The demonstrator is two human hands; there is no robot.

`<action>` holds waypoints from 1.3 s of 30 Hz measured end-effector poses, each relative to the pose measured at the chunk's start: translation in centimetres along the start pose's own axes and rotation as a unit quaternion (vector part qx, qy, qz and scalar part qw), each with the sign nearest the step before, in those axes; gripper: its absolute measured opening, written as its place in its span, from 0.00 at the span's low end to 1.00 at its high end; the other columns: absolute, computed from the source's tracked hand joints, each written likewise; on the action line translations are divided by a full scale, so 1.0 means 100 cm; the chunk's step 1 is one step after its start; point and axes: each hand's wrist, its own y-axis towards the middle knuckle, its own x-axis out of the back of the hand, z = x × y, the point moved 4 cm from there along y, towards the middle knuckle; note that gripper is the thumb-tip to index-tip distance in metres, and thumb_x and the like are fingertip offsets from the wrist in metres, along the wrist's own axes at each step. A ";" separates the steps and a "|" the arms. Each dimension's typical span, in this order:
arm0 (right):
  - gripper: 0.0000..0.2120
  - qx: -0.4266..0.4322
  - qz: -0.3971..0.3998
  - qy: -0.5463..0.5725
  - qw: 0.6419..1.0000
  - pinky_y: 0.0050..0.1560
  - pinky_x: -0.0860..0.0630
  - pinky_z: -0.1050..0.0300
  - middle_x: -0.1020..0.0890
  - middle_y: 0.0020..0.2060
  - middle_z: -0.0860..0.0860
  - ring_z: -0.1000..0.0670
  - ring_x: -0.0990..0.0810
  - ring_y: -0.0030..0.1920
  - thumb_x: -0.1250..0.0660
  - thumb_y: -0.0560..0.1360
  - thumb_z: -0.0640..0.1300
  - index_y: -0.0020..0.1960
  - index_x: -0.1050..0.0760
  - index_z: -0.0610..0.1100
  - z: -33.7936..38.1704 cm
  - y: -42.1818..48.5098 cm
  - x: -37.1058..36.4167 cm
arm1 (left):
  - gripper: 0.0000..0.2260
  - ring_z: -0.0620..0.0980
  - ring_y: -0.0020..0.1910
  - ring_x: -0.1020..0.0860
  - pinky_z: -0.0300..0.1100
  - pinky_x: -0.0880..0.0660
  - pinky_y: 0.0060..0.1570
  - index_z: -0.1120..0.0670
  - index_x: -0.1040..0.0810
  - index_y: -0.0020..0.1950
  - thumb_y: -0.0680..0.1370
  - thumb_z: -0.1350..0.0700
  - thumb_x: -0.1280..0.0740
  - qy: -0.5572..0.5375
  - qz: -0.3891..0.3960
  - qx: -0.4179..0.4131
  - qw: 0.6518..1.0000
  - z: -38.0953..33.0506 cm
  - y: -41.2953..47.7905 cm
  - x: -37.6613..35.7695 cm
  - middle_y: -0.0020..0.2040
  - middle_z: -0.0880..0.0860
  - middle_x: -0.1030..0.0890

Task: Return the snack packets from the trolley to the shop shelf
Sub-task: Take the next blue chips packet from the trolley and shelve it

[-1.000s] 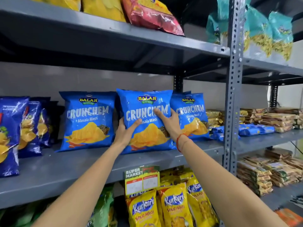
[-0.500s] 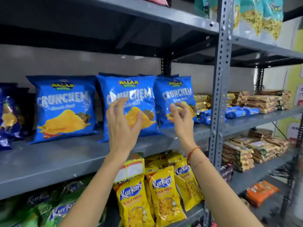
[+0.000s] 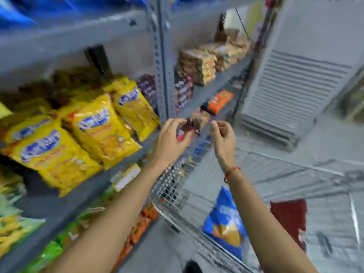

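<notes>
The view is blurred by motion. A blue chips packet stands inside the wire trolley at lower right, with a dark red packet beside it. My left hand hovers over the trolley's near corner, fingers apart and curled, holding nothing. My right hand hangs a little to its right, fingers loosely curled and empty, a red thread on the wrist. Both hands are above the blue packet and apart from it. The grey shop shelf runs along the left.
Yellow Kurkure packets fill the shelf at left, green ones lie below. A grey upright post divides the racks; biscuit packs and an orange packet sit beyond. A white louvred unit stands at right.
Both hands let go of the blue Crunchem packet, left it standing on the shelf and drew back. My view swung down and right to the trolley, hands now over it.
</notes>
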 end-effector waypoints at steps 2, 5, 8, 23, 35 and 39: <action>0.04 -0.074 -0.017 -0.037 0.996 0.45 0.26 0.52 0.20 0.40 0.45 0.48 0.22 0.41 0.36 0.78 0.44 0.48 0.26 0.43 -0.058 -0.005 0.028 | 0.14 0.59 0.53 0.23 0.42 0.32 0.54 0.64 0.24 0.57 0.72 0.62 0.30 -0.008 0.072 0.030 0.997 0.019 -0.010 -0.051 0.52 0.63 0.22; 0.11 -0.184 -0.049 -0.088 0.978 0.47 0.28 0.54 0.21 0.41 0.41 0.47 0.24 0.44 0.35 0.77 0.43 0.52 0.25 0.34 -0.139 -0.025 0.074 | 0.16 0.61 0.57 0.25 0.45 0.34 0.58 0.66 0.25 0.58 0.72 0.63 0.30 -0.004 0.175 0.087 0.981 0.050 -0.033 -0.124 0.55 0.67 0.23; 0.14 -0.284 -0.057 -0.156 0.944 0.51 0.28 0.52 0.18 0.48 0.34 0.47 0.23 0.46 0.34 0.77 0.44 0.54 0.26 0.32 -0.208 -0.059 0.118 | 0.18 0.62 0.59 0.27 0.47 0.34 0.59 0.67 0.27 0.61 0.73 0.61 0.30 0.002 0.272 0.142 0.952 0.083 -0.064 -0.189 0.58 0.67 0.24; 0.34 -0.532 -0.082 -0.114 0.835 0.63 0.26 0.46 0.25 0.65 0.37 0.38 0.24 0.63 0.25 0.69 0.47 0.68 0.36 0.34 -0.406 -0.147 0.183 | 0.35 0.61 0.72 0.37 0.50 0.37 0.68 0.66 0.43 0.72 0.75 0.47 0.32 0.038 0.484 0.370 0.792 0.206 -0.164 -0.382 0.73 0.64 0.36; 0.33 -0.499 -0.074 -0.036 0.863 0.62 0.23 0.43 0.20 0.61 0.41 0.42 0.21 0.59 0.20 0.62 0.39 0.64 0.28 0.37 -0.430 -0.123 0.174 | 0.28 0.49 0.45 0.19 0.41 0.23 0.42 0.56 0.29 0.64 0.69 0.50 0.26 -0.160 0.436 0.510 0.724 0.219 -0.176 -0.409 0.58 0.55 0.20; 0.26 -0.475 -0.065 -0.026 0.877 0.54 0.19 0.49 0.18 0.58 0.42 0.43 0.18 0.55 0.20 0.62 0.40 0.58 0.24 0.40 -0.405 -0.113 0.170 | 0.19 0.53 0.46 0.18 0.45 0.22 0.48 0.54 0.23 0.56 0.70 0.46 0.29 -0.194 0.417 0.532 0.711 0.210 -0.166 -0.399 0.58 0.58 0.19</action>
